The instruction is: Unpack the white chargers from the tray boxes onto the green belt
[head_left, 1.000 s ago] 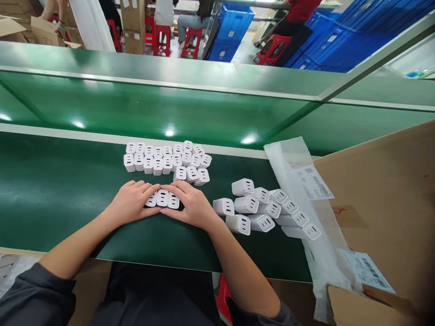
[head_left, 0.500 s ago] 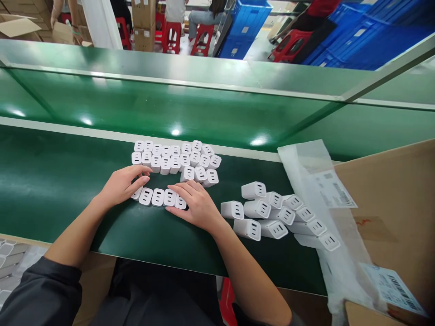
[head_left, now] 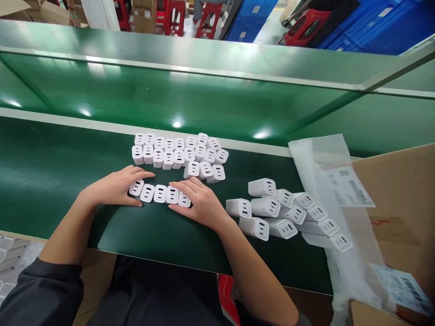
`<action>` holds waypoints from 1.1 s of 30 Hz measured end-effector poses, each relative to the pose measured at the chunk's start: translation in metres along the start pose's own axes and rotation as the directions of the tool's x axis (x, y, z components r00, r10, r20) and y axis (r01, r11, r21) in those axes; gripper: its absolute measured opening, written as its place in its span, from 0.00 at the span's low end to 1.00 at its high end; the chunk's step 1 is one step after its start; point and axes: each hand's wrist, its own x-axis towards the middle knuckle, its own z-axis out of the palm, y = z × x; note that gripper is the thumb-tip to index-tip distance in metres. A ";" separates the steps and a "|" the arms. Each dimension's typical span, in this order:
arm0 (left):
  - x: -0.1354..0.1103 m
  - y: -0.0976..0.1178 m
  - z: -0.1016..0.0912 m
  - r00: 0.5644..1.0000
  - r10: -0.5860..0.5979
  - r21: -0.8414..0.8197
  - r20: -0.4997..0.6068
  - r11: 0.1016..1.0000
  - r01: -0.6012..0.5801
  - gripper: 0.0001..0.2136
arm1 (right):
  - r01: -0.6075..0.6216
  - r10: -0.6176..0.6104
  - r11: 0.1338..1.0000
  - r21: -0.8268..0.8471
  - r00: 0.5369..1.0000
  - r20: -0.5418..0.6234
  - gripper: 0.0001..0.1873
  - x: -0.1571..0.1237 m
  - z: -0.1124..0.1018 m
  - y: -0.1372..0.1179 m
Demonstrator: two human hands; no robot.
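Observation:
A short row of white charger blocks (head_left: pixel 160 194) stands upright on the green bench, their port faces turned up. My left hand (head_left: pixel 113 185) is around the left end of this row, with fingers behind and thumb in front of the end charger (head_left: pixel 136 188). At the right end, my right hand (head_left: pixel 201 201) grips the last charger (head_left: pixel 184 199), its fingers reaching over the back and its thumb along the front. Just behind, more chargers (head_left: pixel 168 159) stand packed in two rows, with a shorter group of three (head_left: pixel 205 169) in front of their right part.
To the right, several chargers (head_left: pixel 265 207) lie tilted in a loose cluster. Beyond them are a translucent plastic bag (head_left: pixel 316 158) and a cardboard box (head_left: pixel 401 181). A raised green ledge (head_left: pixel 204 106) runs along the back; red stools (head_left: pixel 209 20) and blue crates (head_left: pixel 251 20) stand past it.
My left hand has shifted left and closed around the row's left end, uncovering the end charger. My right hand stays at the right end. The view has tilted slightly downward.

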 end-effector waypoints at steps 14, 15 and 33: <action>0.003 0.006 0.002 0.996 0.012 0.009 0.085 1.000 -0.013 0.29 | -0.005 0.005 1.000 -0.006 1.000 0.010 0.24 0.000 0.000 0.000; 0.002 0.006 0.002 0.996 0.012 0.003 0.091 1.000 -0.013 0.30 | -0.001 0.001 1.000 -0.007 1.000 0.005 0.24 0.000 0.001 0.000; -0.003 0.001 -0.006 0.989 0.044 -0.059 0.141 0.998 -0.036 0.35 | 0.038 -0.038 0.998 -0.056 0.999 0.001 0.26 0.000 0.005 0.001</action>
